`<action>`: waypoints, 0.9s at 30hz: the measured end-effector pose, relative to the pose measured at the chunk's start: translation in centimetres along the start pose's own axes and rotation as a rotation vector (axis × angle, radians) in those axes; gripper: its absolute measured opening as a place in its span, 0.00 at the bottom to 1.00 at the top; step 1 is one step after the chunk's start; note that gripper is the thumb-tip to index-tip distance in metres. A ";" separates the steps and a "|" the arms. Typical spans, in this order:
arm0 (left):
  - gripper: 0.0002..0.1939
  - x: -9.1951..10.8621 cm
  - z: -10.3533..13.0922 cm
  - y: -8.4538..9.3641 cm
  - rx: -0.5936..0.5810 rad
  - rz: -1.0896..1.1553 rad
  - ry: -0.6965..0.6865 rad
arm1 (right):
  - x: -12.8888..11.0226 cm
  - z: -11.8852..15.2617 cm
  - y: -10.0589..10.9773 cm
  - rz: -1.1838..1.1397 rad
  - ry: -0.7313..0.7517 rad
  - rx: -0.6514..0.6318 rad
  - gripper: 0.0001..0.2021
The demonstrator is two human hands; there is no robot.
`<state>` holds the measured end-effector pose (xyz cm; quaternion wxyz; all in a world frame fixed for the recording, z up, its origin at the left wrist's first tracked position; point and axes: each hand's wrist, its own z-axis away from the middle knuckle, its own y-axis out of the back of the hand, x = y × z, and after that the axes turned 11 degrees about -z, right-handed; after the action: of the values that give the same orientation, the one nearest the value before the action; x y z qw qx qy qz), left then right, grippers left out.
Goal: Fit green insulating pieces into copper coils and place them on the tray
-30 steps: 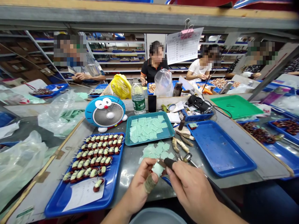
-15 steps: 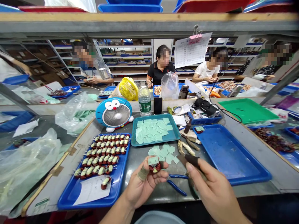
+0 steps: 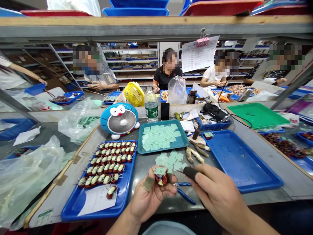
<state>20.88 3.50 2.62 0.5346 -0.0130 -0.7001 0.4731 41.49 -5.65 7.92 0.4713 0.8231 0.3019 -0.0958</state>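
My left hand (image 3: 149,195), with tan tape round one finger, is closed on a copper-wound ring coil (image 3: 160,179). A pale green square sheet (image 3: 160,170) lies on top of the coil, with thin wire leads near it. My right hand (image 3: 217,186) grips a dark-handled tool (image 3: 190,173) with a thin tip. That tip points left and stands just right of the coil, apart from it. Its exact kind is partly hidden by my fingers. Beneath my hands lie blue-handled pliers (image 3: 186,196). Loose green squares (image 3: 172,160) are scattered just beyond them.
At left, a blue tray (image 3: 122,202) carries rows of finished-looking coils and a paper. A teal tray (image 3: 183,140) holds green squares. Another blue tray (image 3: 246,163) stands at right. Behind are a blue cartoon fan (image 3: 119,120), a bottle (image 3: 151,109) and a phone (image 3: 165,111). Co-workers sit opposite.
My right hand has moved the tool leftward and turned it, so its tip is closer to the coil. The coil in my left hand has tilted slightly.
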 end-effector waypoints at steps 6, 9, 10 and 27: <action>0.25 0.0 0.2 -0.2 0.001 -0.021 0.016 | 0.0 -1.4 0.8 0.073 0.128 -0.069 0.14; 0.26 0.0 0.1 -0.5 0.034 -0.111 0.016 | 0.2 -2.0 1.2 0.062 0.198 -0.111 0.16; 0.26 -0.1 0.1 -0.6 0.051 -0.154 0.012 | 0.2 -2.2 1.4 0.060 0.228 -0.123 0.17; 0.27 1.1 0.6 -1.0 0.054 -0.723 -0.077 | -0.4 -3.2 2.4 0.168 0.388 -0.271 0.18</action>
<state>20.49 3.15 4.14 0.6407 0.2675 -0.6663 0.2720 42.17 -4.07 11.58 0.5169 0.7775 0.3276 0.1449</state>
